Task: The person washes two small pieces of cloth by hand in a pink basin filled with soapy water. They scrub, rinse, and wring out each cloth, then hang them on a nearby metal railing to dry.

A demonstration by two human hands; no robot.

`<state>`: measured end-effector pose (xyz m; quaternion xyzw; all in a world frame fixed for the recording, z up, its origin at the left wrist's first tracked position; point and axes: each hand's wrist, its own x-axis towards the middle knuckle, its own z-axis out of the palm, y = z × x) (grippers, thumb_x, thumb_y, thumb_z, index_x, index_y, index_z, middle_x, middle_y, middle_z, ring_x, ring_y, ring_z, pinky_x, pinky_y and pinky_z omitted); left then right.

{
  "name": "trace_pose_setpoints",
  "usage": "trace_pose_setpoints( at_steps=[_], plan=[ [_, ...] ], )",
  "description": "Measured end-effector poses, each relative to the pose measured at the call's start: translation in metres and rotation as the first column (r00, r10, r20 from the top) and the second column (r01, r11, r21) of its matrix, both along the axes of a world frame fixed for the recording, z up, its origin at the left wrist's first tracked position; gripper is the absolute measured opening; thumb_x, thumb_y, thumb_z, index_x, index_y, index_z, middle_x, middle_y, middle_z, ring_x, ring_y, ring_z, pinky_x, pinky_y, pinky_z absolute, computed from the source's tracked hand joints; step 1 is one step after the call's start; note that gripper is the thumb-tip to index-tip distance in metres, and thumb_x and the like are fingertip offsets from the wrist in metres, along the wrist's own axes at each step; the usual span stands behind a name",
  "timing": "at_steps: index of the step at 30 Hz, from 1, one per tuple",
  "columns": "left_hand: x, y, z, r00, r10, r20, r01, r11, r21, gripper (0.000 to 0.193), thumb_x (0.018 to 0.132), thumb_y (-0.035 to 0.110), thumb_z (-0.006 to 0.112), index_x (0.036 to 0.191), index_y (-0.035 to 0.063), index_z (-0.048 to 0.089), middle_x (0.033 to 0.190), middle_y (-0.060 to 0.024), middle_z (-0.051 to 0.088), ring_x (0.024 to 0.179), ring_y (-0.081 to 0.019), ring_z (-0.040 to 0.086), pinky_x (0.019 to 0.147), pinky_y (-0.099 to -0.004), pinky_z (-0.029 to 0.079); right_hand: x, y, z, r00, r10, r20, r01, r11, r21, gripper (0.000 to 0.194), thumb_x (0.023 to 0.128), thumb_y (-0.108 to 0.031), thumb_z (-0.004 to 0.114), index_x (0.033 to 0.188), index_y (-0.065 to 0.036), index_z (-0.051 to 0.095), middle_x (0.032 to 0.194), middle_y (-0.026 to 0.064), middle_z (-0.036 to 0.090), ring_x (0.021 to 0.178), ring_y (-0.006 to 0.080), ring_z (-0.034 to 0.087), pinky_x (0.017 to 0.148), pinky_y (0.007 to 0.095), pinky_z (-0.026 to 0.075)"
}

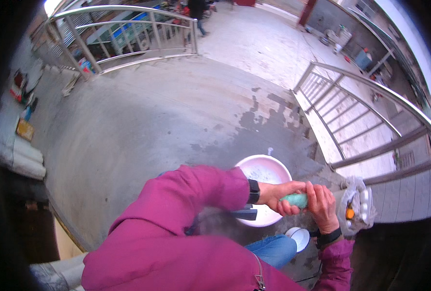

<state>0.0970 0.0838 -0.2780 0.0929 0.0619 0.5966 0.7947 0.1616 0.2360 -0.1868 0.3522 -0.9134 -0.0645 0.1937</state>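
Both of my hands meet over the right edge of a pale pink basin (284, 164) that holds sudsy water. A green, wadded item (296, 200), perhaps a cloth or sponge, is gripped between them. My left hand (279, 199) wraps its left end, while my right hand (321, 205) closes over its right end. Dark bands circle both wrists. Below the hands, by my knee in blue jeans, stands a small white container (300, 238). A dark grey object (247, 214) crosses the basin's lower left rim; what it is I cannot tell.
A clear plastic bag (355, 207) with white items and an orange-topped one lies right of my right hand. Metal railings (346, 92) (153, 32) flank steps with wet patches (262, 118). A person (197, 14) is in the yard beyond. Assorted items line the left wall.
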Motion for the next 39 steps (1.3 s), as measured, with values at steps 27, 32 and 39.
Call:
trace_pose_setpoints(
  at_steps=[27,32,39],
  plan=[
    [-0.035,0.007,-0.092,-0.314,0.159,-0.936,-0.657,0.676,0.335,0.052,0.093,0.034,0.035,0.076,-0.0059,0.063,0.079,-0.0282,0.063,0.078,-0.0457,0.061,0.07,-0.0509,0.047,-0.018,-0.04,-0.132,0.675,-0.571,0.467,0.728,0.621,-0.291,0.028,0.073,-0.005,0.062,0.1,-0.012,0.054,0.082,0.0162,0.063,0.077,0.0398,0.061,0.063,0.0484,0.047],
    [-0.037,0.005,-0.096,-0.471,-0.023,-0.882,-0.544,0.795,0.27,0.028,0.087,0.027,0.042,0.081,0.0038,0.056,0.078,-0.0185,0.062,0.076,-0.0364,0.06,0.065,-0.0476,0.045,-0.013,-0.049,-0.15,0.627,-0.521,0.58,0.778,0.457,-0.43,0.027,0.075,-0.006,0.061,0.101,-0.012,0.055,0.079,0.0201,0.063,0.079,0.0425,0.06,0.065,0.0476,0.047],
    [-0.034,-0.002,-0.089,-0.484,-0.038,-0.874,-0.543,0.797,0.266,0.039,0.09,0.03,0.043,0.072,0.0015,0.063,0.076,-0.0226,0.063,0.073,-0.0409,0.062,0.065,-0.0494,0.047,-0.007,-0.058,-0.168,0.548,-0.58,0.604,0.835,0.329,-0.441,0.023,0.076,-0.015,0.064,0.098,-0.011,0.059,0.079,0.02,0.063,0.078,0.0413,0.062,0.064,0.046,0.047]
  ],
)
